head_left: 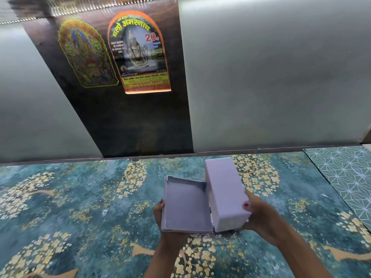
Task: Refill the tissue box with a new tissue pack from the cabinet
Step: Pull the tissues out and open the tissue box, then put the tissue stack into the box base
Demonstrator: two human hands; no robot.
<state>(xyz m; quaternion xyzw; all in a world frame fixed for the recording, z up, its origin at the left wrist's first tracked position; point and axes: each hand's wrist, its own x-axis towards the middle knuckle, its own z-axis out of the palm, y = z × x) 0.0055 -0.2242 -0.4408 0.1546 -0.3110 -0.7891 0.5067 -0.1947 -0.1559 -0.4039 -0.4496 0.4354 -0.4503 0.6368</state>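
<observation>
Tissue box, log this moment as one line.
tissue box: open, empty | lid: left hand | base: right hand | new pack: not visible

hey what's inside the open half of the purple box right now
Nothing: the open half, held by the left hand, shows only its bare purple floor. The closed half in the right hand hides its contents.
</observation>
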